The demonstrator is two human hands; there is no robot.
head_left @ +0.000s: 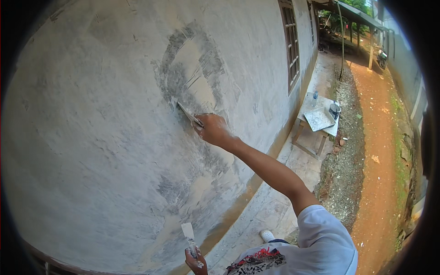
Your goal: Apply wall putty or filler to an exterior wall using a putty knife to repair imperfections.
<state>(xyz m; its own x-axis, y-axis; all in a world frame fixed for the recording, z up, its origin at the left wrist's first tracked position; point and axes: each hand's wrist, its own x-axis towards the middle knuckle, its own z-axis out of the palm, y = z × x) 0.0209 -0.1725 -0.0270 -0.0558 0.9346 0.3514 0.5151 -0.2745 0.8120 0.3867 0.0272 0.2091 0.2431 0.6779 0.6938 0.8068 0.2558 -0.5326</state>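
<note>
My right arm reaches out to a grey plastered wall point(105, 151). Closed around a putty knife point(186, 112), my right hand point(214, 129) has the blade's edge at the wall, just below a rough dark patch point(181, 71) streaked with cream filler point(201, 89). Low in the view, my left hand point(197, 263) grips a second putty knife point(188, 233) with its blade pointing up. White smears cover the fingers and that knife's handle. Whether filler sits on the right knife's far face is hidden.
A small wooden table point(300, 118) stands along the wall to the right, bearing a white tray point(319, 119), a dark pot point(334, 111) and a bottle point(315, 98). A barred window point(289, 43) is farther along. Beside the concrete walkway point(293, 167) run gravel and an orange dirt path point(373, 160).
</note>
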